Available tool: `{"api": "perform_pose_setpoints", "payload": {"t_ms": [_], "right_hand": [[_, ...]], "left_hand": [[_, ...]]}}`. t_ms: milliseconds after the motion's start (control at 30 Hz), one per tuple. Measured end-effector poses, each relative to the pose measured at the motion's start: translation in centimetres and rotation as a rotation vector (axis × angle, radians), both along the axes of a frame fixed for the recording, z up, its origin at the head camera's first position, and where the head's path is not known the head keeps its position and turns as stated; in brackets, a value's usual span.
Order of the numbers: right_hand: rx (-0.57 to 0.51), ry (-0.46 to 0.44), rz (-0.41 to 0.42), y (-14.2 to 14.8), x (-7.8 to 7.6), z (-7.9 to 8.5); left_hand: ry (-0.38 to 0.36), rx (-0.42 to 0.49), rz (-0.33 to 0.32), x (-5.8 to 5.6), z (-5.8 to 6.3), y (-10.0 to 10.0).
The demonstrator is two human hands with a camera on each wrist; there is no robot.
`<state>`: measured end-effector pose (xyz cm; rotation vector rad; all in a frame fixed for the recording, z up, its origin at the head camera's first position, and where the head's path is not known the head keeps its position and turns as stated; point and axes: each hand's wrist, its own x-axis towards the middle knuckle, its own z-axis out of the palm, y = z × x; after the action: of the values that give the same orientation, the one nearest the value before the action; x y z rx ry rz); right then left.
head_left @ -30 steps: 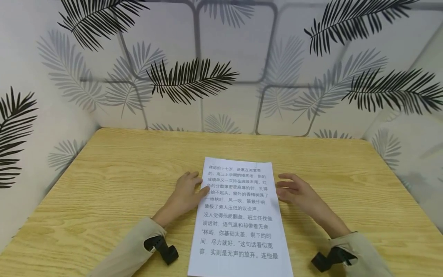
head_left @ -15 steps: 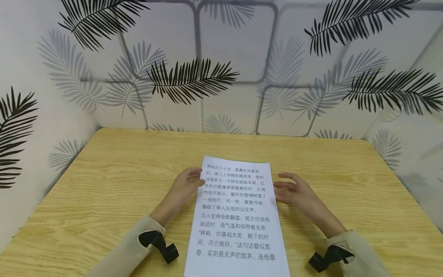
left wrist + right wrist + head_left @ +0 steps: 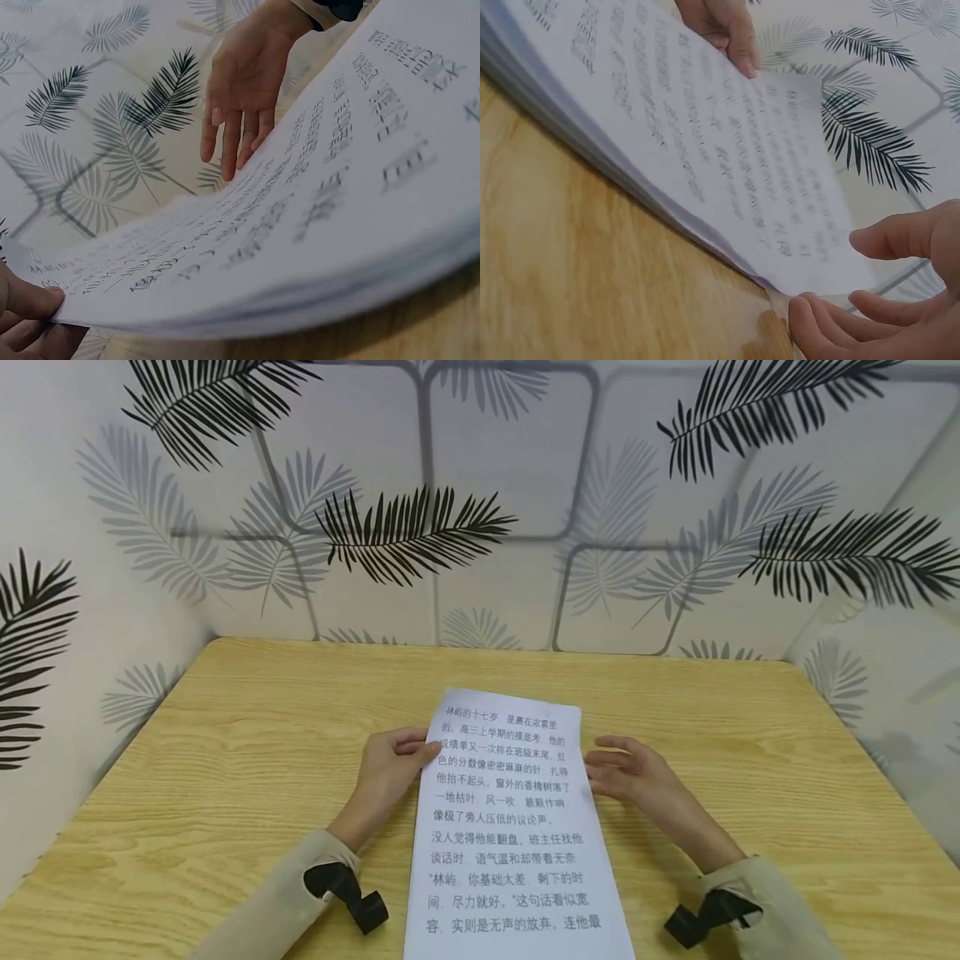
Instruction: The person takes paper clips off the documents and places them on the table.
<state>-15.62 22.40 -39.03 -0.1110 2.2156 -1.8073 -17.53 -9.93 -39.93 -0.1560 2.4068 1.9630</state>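
A stack of printed paper sheets [image 3: 502, 822] lies lengthwise before me, its far end lifted off the table. My left hand [image 3: 382, 781] pinches the stack's left edge near the far end, thumb on top and fingers beneath, as the left wrist view also shows at the paper edge [image 3: 172, 319]. On the other side, my right hand [image 3: 641, 785] is beside the right edge with fingers loosely bent. In the right wrist view its thumb [image 3: 896, 234] stands apart from the page while the fingertips come close to or touch the paper's edge from below.
The wood-grain table [image 3: 262, 735] spreads on both sides of the paper. Behind it rises a pale wall covering [image 3: 495, 452] with leaf patterns. A black camera mount [image 3: 348, 893] is strapped at the left wrist, another black mount [image 3: 708, 918] at the right.
My left hand has gone from resting at the edge with its thumb over the page to pinching the edge. The far end of the stack has risen and bent; the right hand shifted slightly left.
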Motion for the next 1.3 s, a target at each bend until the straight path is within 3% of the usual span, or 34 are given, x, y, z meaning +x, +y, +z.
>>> {"api": "perform_pose_setpoints", "payload": {"t_ms": [267,367,533,867,1033,1300], "right_hand": [[0.154,0.067,-0.114,-0.5,-0.3,0.1],[0.150,0.076,-0.132,-0.7,-0.3,0.5],[0.091,0.105,-0.146,-0.6,-0.1,1.7],[0.010,0.316,-0.223,-0.8,0.6,4.5],[-0.041,0.405,-0.237,-0.5,1.0,5.7],[-0.066,0.470,-0.232,-0.4,1.1,6.9]], "left_hand": [[0.015,0.155,-0.025,0.1,1.1,-0.3],[0.018,0.179,-0.041,0.2,1.5,-0.4],[0.048,0.175,-0.070,0.1,2.3,-0.7],[0.189,0.141,-0.099,0.5,4.8,-1.3],[0.244,0.131,-0.146,0.9,5.6,-1.3],[0.305,0.070,-0.203,1.6,6.5,-1.5]]}}
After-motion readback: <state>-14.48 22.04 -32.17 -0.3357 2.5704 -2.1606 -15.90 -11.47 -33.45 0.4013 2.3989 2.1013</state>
